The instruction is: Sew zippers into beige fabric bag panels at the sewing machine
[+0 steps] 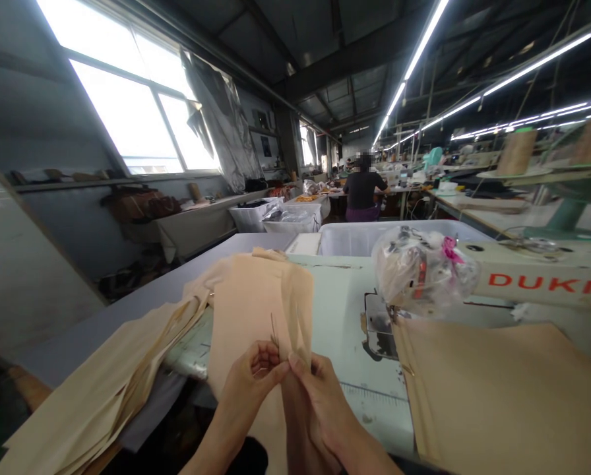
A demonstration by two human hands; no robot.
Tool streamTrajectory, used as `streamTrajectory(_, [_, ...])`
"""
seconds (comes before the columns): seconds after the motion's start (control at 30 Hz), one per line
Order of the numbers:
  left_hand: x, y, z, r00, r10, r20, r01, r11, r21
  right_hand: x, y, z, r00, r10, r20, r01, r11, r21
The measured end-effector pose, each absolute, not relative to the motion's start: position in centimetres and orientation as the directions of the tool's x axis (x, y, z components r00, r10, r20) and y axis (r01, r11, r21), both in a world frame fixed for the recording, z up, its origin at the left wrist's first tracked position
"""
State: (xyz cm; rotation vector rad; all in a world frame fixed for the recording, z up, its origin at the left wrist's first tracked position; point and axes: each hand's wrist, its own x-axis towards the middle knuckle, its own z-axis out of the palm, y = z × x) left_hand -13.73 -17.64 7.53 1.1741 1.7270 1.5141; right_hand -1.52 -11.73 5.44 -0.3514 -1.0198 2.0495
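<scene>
A beige fabric piece lies over the near left part of the pale green sewing machine bed and hangs down toward me. My left hand pinches its folded edge between thumb and forefinger, the other fingers curled. Close beside it, my right hand grips the same fold, and the two thumbs nearly meet. A thin dark line shows just above my left fingers; whether it is a tool tip or a slit cannot be told. Fabric behind my right fingers is partly hidden.
Layered beige pieces hang off the left side. Another beige panel lies at right by the needle plate. A plastic bag wraps the machine head. Beyond stand a white bin and a seated person.
</scene>
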Motion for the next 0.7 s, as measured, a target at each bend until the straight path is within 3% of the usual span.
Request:
streamTrajectory(0.17, [-13.7, -17.3, 7.1, -0.511, 0.839, 0.188, 0.343, -0.002, 0.939, -2.0, -12.2, 4.7, -0.628, 0.778, 0.034, -0.586, -0.444, -0.677])
streamTrajectory(0.4, [-12.8, -17.5, 6.9, -0.554, 0.806, 0.211, 0.431, 0.060, 0.900, -2.5, -12.3, 3.1, -0.504, 0.862, 0.054, -0.531, -0.259, -0.807])
streamTrajectory(0.53, [-12.6, -17.3, 7.1, -0.462, 0.876, 0.137, 0.322, 0.022, 0.947, -2.5, -12.2, 3.1, -0.484, 0.871, 0.083, -0.545, -0.226, -0.807])
streamTrajectory(0.63, [-12.1, -17.6, 7.2, -0.322, 0.943, 0.085, 0.202, -0.019, 0.979, -2.1, -11.6, 3.4, -0.552, 0.833, 0.033, -0.560, -0.341, -0.755])
streamTrajectory(0.7, [-11.7, -17.8, 7.0, -0.230, 0.973, 0.023, 0.012, -0.020, 1.000, -1.7, -11.0, 3.7, -0.591, 0.807, -0.017, -0.518, -0.395, -0.759])
